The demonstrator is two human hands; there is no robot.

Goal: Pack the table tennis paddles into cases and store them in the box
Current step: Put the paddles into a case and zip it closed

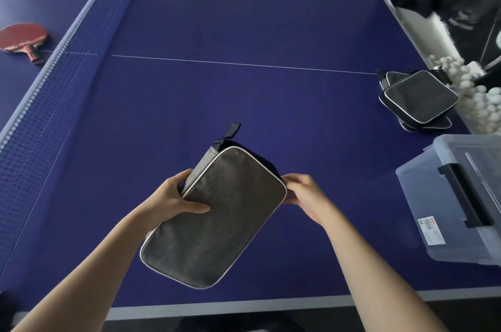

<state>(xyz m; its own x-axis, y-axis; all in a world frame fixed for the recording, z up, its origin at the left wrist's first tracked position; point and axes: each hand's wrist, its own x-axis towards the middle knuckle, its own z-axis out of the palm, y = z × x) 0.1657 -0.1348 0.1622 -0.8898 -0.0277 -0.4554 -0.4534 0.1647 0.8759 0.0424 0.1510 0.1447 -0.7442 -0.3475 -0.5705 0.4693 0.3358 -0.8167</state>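
A dark grey paddle case (214,217) with white piping is held tilted above the blue table (244,19). My left hand (176,198) grips its left edge, thumb on top. My right hand (303,196) pinches the case's right corner with its fingertips. Whether a paddle is inside is hidden. A black strap sticks out at the case's far end. A red paddle (23,40) lies on the table beyond the net at far left. Two more dark cases (418,99) are stacked at the table's right edge. A clear plastic box (461,201) with its lid on stands at the right.
The net (67,55) runs along the left side. A heap of white balls (482,98) lies past the table's right edge, beside dark fabric. The table's near edge (244,304) is just below the case.
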